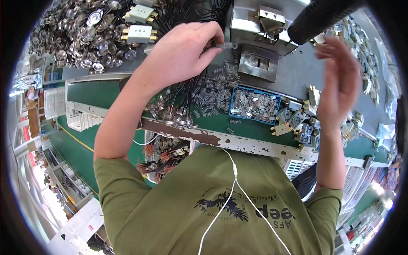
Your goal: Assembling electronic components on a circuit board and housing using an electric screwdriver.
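My left hand (187, 53) is bent at the wrist over the table, thumb and forefinger closed on a small metal coil spring (228, 45) that sticks out to the right. Below it lies a loose heap of similar springs (212, 94). To the right of the held spring stands a metal press fixture (258, 63) with a slotted block. My right hand (338, 83) is raised over the right side, smeared by motion, so its grip is unclear. Grey and white switch-like parts (297, 121) lie nearest to it.
A blue tray (230, 111) of small metal pieces sits near the front edge. Piled metal discs (91, 40) and two white blocks with brass tabs (139, 34) fill the far left. A black ribbed tube (318, 19) hangs in from the top right. More parts (369, 63) lie along the right.
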`<act>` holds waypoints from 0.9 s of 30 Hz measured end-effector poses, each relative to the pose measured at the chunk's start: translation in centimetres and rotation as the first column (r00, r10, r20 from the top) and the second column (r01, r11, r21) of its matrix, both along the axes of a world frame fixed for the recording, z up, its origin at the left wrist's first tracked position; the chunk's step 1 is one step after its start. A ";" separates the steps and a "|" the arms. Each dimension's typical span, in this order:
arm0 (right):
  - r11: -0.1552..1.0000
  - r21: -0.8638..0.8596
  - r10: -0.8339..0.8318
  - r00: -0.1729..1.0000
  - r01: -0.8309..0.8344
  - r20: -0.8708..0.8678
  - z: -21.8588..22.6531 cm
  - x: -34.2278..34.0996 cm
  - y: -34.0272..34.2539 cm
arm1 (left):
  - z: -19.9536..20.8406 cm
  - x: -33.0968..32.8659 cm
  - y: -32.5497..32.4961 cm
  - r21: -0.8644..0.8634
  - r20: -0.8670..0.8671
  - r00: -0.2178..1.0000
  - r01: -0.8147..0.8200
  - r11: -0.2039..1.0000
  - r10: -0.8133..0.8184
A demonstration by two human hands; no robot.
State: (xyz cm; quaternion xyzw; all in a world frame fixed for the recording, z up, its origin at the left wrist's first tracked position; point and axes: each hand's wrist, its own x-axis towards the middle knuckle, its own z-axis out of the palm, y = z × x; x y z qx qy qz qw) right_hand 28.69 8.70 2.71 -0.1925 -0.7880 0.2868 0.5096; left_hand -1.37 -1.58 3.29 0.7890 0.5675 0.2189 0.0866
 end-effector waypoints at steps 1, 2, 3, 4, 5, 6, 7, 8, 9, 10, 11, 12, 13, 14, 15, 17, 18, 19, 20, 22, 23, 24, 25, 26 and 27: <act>0.998 -0.046 0.042 0.992 -0.036 0.120 -0.1 -1.0 -0.7 | 0.1 0.2 -0.1 0.002 -0.012 1.000 0.001 1.000 -0.001; 0.994 -0.084 0.079 0.976 -0.063 0.203 -0.4 -1.7 -1.1 | 0.2 0.7 0.0 -0.050 0.107 0.994 -0.020 0.999 0.025; 0.988 -0.125 0.120 0.952 -0.088 0.282 -0.8 -2.5 -1.5 | 0.3 1.0 0.2 -0.105 0.222 0.973 -0.035 0.994 0.058; 0.984 -0.157 0.128 0.933 -0.079 0.335 -0.9 -3.3 -2.1 | 0.3 0.9 0.4 -0.105 0.190 0.981 -0.023 0.994 0.043; 0.980 -0.187 0.140 0.913 -0.071 0.384 -1.0 -4.1 -2.6 | 0.3 0.9 0.4 -0.098 0.183 0.982 -0.024 0.995 0.042; 0.964 -0.254 0.161 0.931 -0.078 0.327 -1.7 -5.1 -3.3 | 0.4 0.9 0.4 -0.106 0.197 0.979 -0.021 0.994 0.042; 0.949 -0.304 0.198 0.916 -0.090 0.348 -2.0 -5.6 -3.4 | 0.4 0.8 0.3 -0.114 0.214 0.976 -0.016 0.993 0.040; 0.955 -0.285 0.193 0.900 -0.082 0.390 -2.2 -6.2 -3.5 | 0.3 0.7 0.2 -0.147 0.248 0.967 -0.031 0.989 0.067; 0.961 -0.265 0.188 0.882 -0.075 0.432 -2.4 -6.7 -3.6 | 0.5 0.7 0.1 -0.140 0.246 0.967 -0.032 0.990 0.066; 0.965 -0.252 0.181 0.878 -0.072 0.443 -2.7 -7.2 -3.5 | 0.9 0.9 0.0 -0.193 0.306 0.948 -0.031 0.981 0.091; 0.966 -0.248 0.182 0.877 -0.075 0.445 -3.1 -7.5 -3.5 | 1.1 1.0 0.0 -0.245 0.363 0.924 -0.027 0.969 0.118; 0.924 -0.377 0.226 0.896 -0.072 0.383 -3.3 -7.7 -3.5 | 1.0 1.0 -0.1 -0.242 0.365 0.923 -0.030 0.970 0.120; 0.864 -0.498 0.265 0.911 -0.079 0.315 -3.4 -8.0 -3.4 | 1.0 1.0 -0.2 -0.233 0.385 0.915 -0.032 0.972 0.123; 0.853 -0.517 0.274 0.905 -0.072 0.326 -3.4 -8.0 -3.4 | 0.8 1.0 -0.4 -0.224 0.405 0.906 -0.034 0.974 0.125; 0.854 -0.515 0.282 0.901 -0.079 0.330 -3.4 -8.1 -3.4 | 0.6 1.0 -0.5 -0.222 0.408 0.903 -0.044 0.974 0.133; 0.830 -0.555 0.259 0.919 -0.055 0.297 -3.3 -8.1 -3.5 | 0.0 0.9 -0.5 -0.175 0.435 0.893 -0.041 0.984 0.115; 0.816 -0.576 0.245 0.928 -0.041 0.282 -3.3 -8.0 -3.6 | -0.2 0.9 -0.6 -0.175 0.441 0.890 -0.045 0.984 0.119; 0.817 -0.575 0.245 0.926 -0.039 0.287 -3.2 -8.0 -3.5 | -0.2 0.9 -0.4 -0.170 0.429 0.896 -0.046 0.984 0.116; 0.845 -0.534 0.225 0.928 -0.035 0.296 -3.2 -7.9 -3.5 | -0.3 0.9 -0.2 -0.165 0.418 0.902 -0.044 0.985 0.110; 0.868 -0.496 0.191 0.928 -0.007 0.321 -2.9 -7.4 -3.8 | -0.7 1.1 0.0 -0.127 0.417 0.906 -0.021 0.992 0.073; 0.903 -0.429 0.181 0.933 -0.033 0.310 -2.3 -7.1 -4.0 | -0.9 1.2 0.0 -0.088 0.411 0.911 -0.002 0.996 0.038; 0.931 -0.360 0.170 0.938 -0.054 0.301 -1.7 -6.6 -4.1 | -0.6 0.9 -0.1 -0.117 0.391 0.918 -0.026 0.993 0.070; 0.927 -0.374 0.154 0.931 -0.021 0.331 -1.0 -5.4 -4.5 | -0.9 0.8 -0.5 -0.121 0.376 0.921 -0.060 0.991 0.102; 0.972 -0.237 0.102 0.905 -0.001 0.413 0.0 -4.2 -4.7 | -0.5 0.6 -0.8 -0.177 0.340 0.933 -0.062 0.982 0.120; 0.995 -0.096 0.044 0.872 0.003 0.487 0.5 -3.0 -4.8 | -0.3 0.4 -1.0 -0.231 0.301 0.944 -0.065 0.971 0.135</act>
